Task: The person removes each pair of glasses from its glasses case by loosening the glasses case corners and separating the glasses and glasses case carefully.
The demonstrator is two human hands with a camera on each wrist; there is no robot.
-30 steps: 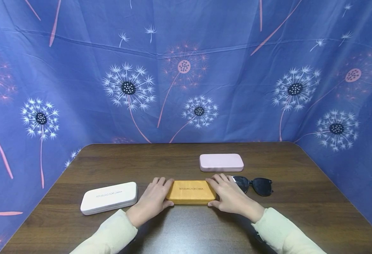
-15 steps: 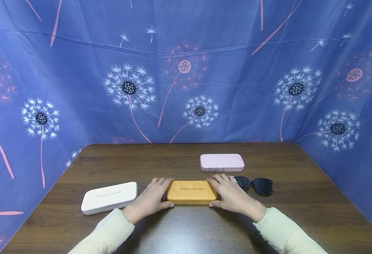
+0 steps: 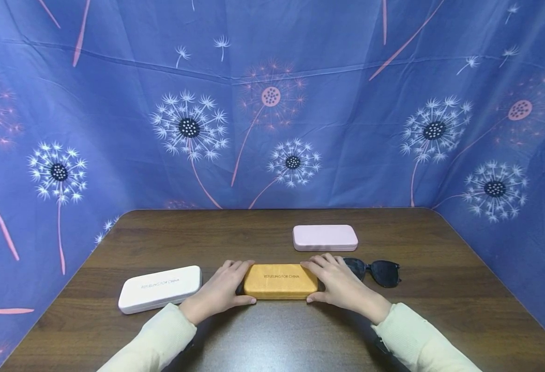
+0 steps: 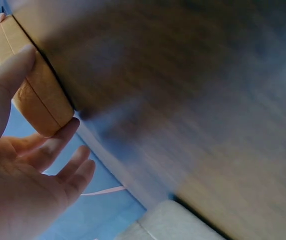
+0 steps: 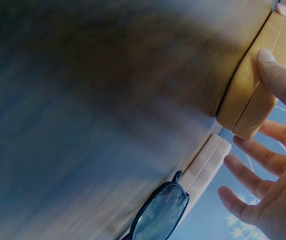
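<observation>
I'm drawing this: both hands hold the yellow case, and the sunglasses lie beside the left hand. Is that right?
Not quite: the head view shows the sunglasses beside the right hand, not the left hand. Both hands do hold the yellow case.

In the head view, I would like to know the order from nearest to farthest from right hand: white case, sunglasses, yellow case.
1. Yellow case: its right end is gripped by the right hand.
2. Sunglasses: just right of it, partly hidden.
3. White case: far left, beyond the left hand.

Three cases (image 3: 281,282), sunglasses (image 3: 378,272) on brown table (image 3: 207,237)
</observation>
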